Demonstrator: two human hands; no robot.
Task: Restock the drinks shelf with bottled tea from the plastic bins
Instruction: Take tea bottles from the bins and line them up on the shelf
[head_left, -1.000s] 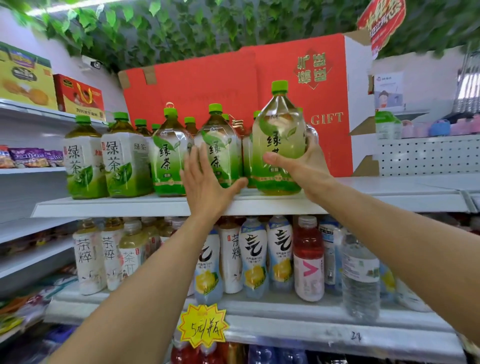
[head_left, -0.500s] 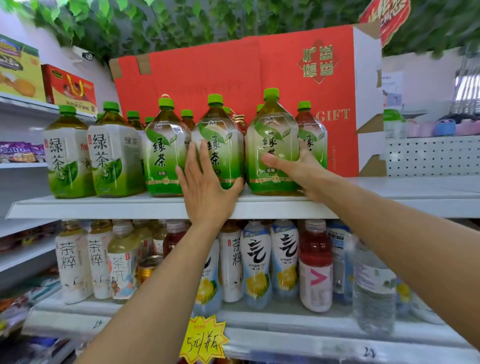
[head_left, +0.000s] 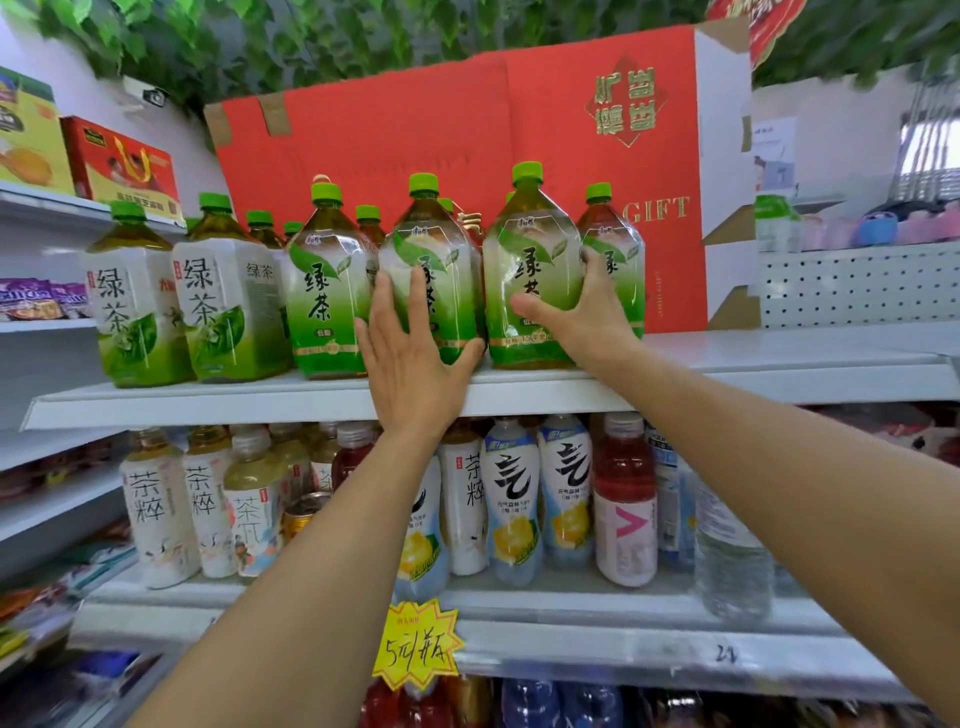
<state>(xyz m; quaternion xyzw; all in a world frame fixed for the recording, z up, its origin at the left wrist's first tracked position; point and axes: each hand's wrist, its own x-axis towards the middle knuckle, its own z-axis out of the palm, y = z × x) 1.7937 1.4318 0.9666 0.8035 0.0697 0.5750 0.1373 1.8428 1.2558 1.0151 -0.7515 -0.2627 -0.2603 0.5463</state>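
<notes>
A row of large green tea bottles with green caps stands on the white upper shelf (head_left: 727, 366). My right hand (head_left: 576, 317) grips the lower half of one green tea bottle (head_left: 530, 260), which stands upright on the shelf near its front edge. My left hand (head_left: 410, 353) lies flat with straight fingers against the front of the neighbouring green tea bottle (head_left: 431, 249). A further bottle (head_left: 610, 234) stands just right of the gripped one, behind my right fingers. No plastic bins are in view.
Red gift cartons (head_left: 467, 156) stand behind the bottles. The shelf to the right of the row is bare. The lower shelf (head_left: 571, 603) carries several smaller drink bottles, with a yellow price tag (head_left: 415, 644) on its edge. Snack shelves are at the left.
My right hand has lowered the bottle from above the shelf down onto it beside the row. My left hand stayed pressed on the neighbouring bottle. The view has moved closer.
</notes>
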